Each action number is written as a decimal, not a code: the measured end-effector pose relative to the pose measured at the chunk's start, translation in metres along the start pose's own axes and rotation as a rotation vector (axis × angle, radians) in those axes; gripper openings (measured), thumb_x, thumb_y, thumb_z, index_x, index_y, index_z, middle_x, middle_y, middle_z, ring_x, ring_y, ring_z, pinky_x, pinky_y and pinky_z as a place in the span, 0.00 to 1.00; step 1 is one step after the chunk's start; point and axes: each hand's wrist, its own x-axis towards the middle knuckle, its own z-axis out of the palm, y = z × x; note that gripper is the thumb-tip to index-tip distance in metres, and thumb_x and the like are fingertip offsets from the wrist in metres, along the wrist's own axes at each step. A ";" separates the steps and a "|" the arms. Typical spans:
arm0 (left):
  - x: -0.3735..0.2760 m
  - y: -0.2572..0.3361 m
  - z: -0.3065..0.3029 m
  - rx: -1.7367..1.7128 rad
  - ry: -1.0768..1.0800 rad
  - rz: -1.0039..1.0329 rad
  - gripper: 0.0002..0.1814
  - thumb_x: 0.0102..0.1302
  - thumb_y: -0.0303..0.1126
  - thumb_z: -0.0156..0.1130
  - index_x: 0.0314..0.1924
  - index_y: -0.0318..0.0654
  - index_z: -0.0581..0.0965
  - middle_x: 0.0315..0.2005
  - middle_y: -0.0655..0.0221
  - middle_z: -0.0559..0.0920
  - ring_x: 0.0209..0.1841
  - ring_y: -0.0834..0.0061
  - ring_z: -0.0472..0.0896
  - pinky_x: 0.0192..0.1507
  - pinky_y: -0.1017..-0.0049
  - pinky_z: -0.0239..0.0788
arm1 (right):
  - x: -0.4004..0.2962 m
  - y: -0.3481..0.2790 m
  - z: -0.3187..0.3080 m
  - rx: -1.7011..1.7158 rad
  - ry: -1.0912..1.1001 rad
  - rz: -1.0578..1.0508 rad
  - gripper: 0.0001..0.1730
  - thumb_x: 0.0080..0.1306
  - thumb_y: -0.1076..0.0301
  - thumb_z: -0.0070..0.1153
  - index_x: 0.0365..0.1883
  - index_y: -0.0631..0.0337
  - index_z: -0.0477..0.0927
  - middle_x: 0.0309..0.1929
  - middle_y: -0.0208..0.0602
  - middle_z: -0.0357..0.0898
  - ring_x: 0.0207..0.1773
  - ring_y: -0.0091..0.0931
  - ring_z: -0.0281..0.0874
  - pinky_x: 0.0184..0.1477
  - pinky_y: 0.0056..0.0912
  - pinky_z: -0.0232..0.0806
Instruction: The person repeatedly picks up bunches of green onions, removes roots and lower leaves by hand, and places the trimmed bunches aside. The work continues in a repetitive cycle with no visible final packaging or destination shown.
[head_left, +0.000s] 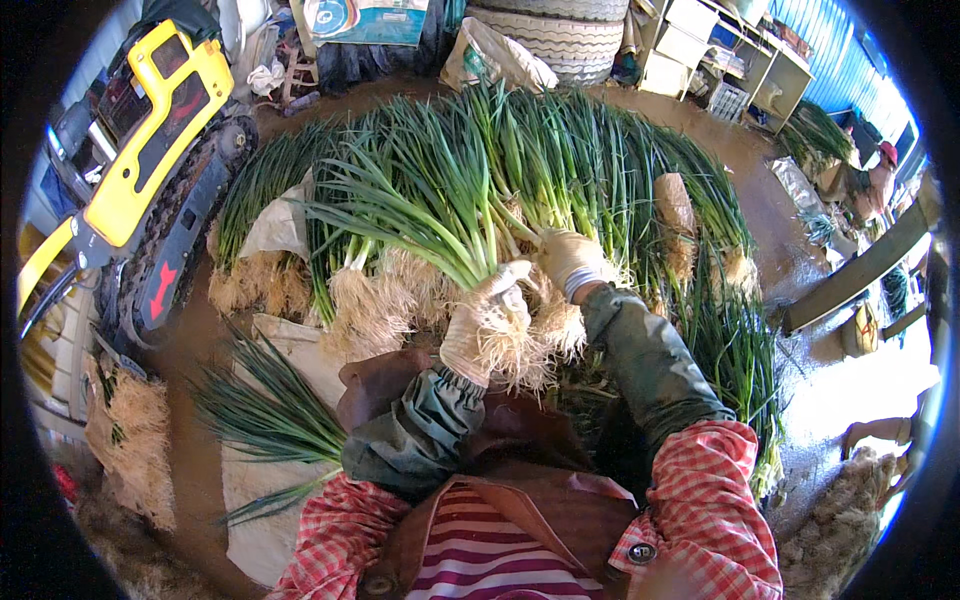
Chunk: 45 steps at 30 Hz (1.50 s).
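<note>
My gloved left hand (477, 328) is closed round a bunch of green onions (450, 232), near the white stems. Their leaves fan up and to the left, and their pale roots (514, 349) hang below the fist. To its right, my gloved right hand (571, 259) has its fingers around the stem of another green onion (517, 221), in front of the big heap. Many more green onions (592, 157) lie in a wide arc beyond both hands, leaves pointing away and roots towards me. A few separate green onions (281, 420) lie on a pale sheet (251, 480) at my left.
A yellow and black tracked machine (112, 214) stands at the left. Stacked tires (555, 37), a white sack (495, 56) and a shelf unit (780, 82) line the back. At the far right, a person in a red cap (877, 180) is beside more green onions (817, 139). A curved beam (859, 274) juts in nearer.
</note>
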 end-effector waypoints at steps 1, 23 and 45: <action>0.000 0.002 0.004 -0.024 0.008 0.037 0.17 0.64 0.32 0.57 0.51 0.31 0.71 0.20 0.77 0.70 0.22 0.83 0.68 0.25 0.80 0.61 | 0.001 0.008 0.002 0.088 0.095 -0.086 0.16 0.60 0.56 0.54 0.37 0.60 0.80 0.25 0.35 0.80 0.28 0.31 0.80 0.27 0.36 0.72; 0.005 -0.029 -0.001 -0.015 0.342 -0.077 0.10 0.64 0.33 0.58 0.42 0.35 0.76 0.29 0.68 0.79 0.30 0.74 0.78 0.33 0.74 0.75 | -0.074 -0.005 -0.019 0.985 -0.352 -0.351 0.08 0.65 0.67 0.49 0.40 0.59 0.74 0.30 0.33 0.77 0.33 0.24 0.75 0.35 0.28 0.69; -0.010 -0.013 -0.014 -0.134 -0.021 -0.152 0.21 0.64 0.35 0.55 0.54 0.32 0.70 0.46 0.54 0.76 0.49 0.58 0.75 0.57 0.56 0.66 | -0.033 0.000 0.005 2.045 -0.520 0.009 0.13 0.68 0.63 0.49 0.37 0.66 0.77 0.26 0.30 0.75 0.29 0.22 0.74 0.33 0.30 0.72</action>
